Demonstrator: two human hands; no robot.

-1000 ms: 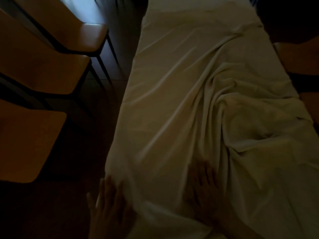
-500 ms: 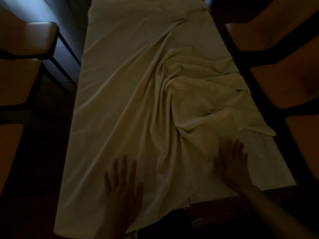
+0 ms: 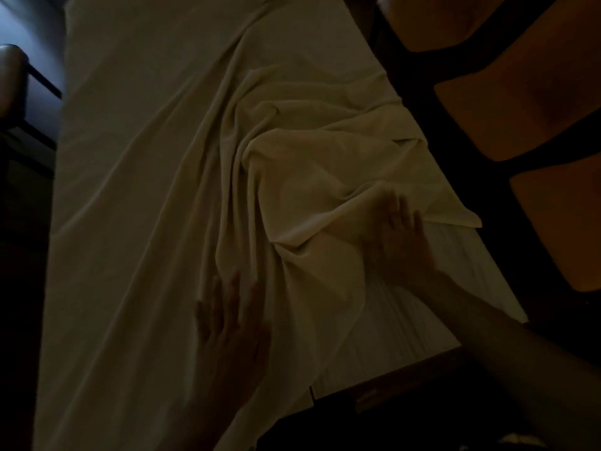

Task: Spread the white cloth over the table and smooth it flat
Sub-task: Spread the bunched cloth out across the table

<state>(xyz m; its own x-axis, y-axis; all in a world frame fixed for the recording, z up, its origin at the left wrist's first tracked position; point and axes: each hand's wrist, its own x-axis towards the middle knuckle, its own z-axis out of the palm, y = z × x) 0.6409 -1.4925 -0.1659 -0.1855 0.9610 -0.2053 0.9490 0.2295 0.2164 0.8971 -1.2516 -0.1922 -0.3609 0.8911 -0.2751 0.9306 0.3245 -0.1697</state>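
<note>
The white cloth (image 3: 156,177) covers a long table in dim light. Its left half lies fairly smooth, while a bunched heap of folds (image 3: 312,170) sits right of centre. A paler strip of table (image 3: 455,275) shows bare at the near right corner. My left hand (image 3: 231,330) lies flat on the cloth near the front edge, fingers straight and spread. My right hand (image 3: 396,239) rests flat at the near edge of the bunched folds, fingers straight and pointing away from me.
Orange chair seats (image 3: 520,105) stand in a row along the table's right side, close to its edge. Another chair (image 3: 13,70) stands at the left. The floor on both sides is dark.
My view has swung further right. My right hand has slid forward onto the edge of the bunched folds. My left hand stays flat near the front edge.
</note>
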